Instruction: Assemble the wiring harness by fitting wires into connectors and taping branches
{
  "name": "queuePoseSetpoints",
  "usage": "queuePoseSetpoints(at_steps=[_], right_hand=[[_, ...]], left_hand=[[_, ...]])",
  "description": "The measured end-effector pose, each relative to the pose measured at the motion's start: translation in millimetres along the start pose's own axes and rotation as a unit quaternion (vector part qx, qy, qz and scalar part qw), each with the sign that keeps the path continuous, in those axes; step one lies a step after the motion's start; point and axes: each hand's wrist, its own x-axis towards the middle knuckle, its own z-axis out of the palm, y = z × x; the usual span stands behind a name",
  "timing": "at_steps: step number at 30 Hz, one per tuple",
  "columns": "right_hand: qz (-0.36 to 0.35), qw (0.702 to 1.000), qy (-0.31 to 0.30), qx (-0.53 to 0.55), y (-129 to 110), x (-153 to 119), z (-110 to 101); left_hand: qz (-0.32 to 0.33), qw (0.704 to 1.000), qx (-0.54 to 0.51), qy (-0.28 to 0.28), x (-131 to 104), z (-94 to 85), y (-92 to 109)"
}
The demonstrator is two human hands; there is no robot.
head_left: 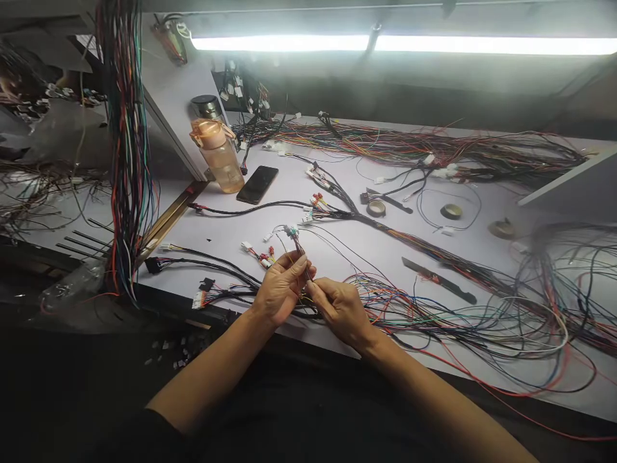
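Observation:
Near the front edge of the table, my left hand (283, 288) pinches a thin bundle of wires (299, 247) just below its light green and white connectors (291, 230). Close beside it, my right hand (340, 307) is closed on the same wires lower down. Left of my hands lie black-sleeved harness branches (226, 260) ending in a black connector (154, 265) and a white and orange one (198, 298). Small white and red connectors (265, 258) sit just behind my left hand. Loose coloured wires (414, 315) spread to the right from under my right hand.
A bottle (219, 157) and a phone (258, 184) stand and lie at the back left. Tape rolls (376, 208) and a dark knife-like tool (441, 281) lie to the right. A long wire bundle (395, 145) runs along the back. Hanging wires (126, 161) drop at the left.

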Motion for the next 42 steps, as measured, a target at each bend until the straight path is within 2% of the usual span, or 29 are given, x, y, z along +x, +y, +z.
queuePoseSetpoints(at_steps=[5,15,19,21,25,30,33,37,42], right_hand=[[-0.008,1.000,-0.004,-0.002,4.0,0.2,2.3],[-0.003,1.000,-0.016,0.023,5.7,1.1,3.3],[0.075,0.987,-0.020,0.143,4.6,5.6,-7.0],[0.109,0.972,0.002,0.208,3.9,8.5,-13.6],[0.106,0.962,0.064,0.242,3.6,9.9,-19.5],[0.120,0.929,0.152,0.316,11.0,2.2,-16.1],[0.124,0.907,0.199,0.351,16.5,-3.2,-18.0],[0.133,0.892,0.213,0.375,19.1,-10.7,-23.1],[0.136,0.891,0.201,0.382,19.4,-20.5,-24.0]], left_hand=[[0.012,1.000,0.010,0.009,-0.9,-5.2,2.2],[0.087,0.995,0.047,0.012,-4.1,-8.1,3.6],[0.104,0.992,0.076,0.000,-3.4,-13.6,12.7],[0.120,0.986,0.120,-0.004,-4.5,-17.3,17.5],[0.150,0.968,0.200,-0.005,-10.9,-26.1,24.1],[0.170,0.969,0.179,0.025,-28.1,-46.9,29.3],[0.156,0.973,0.162,0.052,-41.7,-63.3,27.2],[0.129,0.978,0.148,0.069,-56.2,-79.6,19.9],[0.119,0.982,0.129,0.069,-62.1,-87.8,16.1]])
